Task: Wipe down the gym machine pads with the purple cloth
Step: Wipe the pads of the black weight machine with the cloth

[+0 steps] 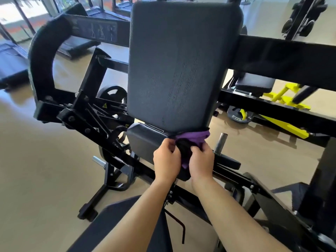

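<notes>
A bright gym with a pale tan floor [36,179] surrounds a black steel plate-loaded machine [87,113], with treadmills [11,62] by the windows at the upper left and a yellow-framed machine [283,99] at the right. At the centre stands the large, upright, dark grey vinyl back pad [181,66], its surface showing faint streaks that may be damp, though that is hard to tell. Just below it sits the smaller dark padded seat cushion [145,140]. The bunched purple cloth [192,138] lies at the bottom edge of the back pad, in the gap above the seat, wrapped around something black whose nature is unclear. The left hand [166,160] has its fingers curled around the cloth's left side, and the right hand [201,160] pinches the right side, both closed on the fabric. The cloth looks light, soft and limp, so it should fold and slip easily; gathering it into a thick wad in the palm would likely give the firmest hold for pressing against the pads. The vinyl seems smooth and firm, so the cloth should glide, with more care needed in the narrow seam between pads.
</notes>
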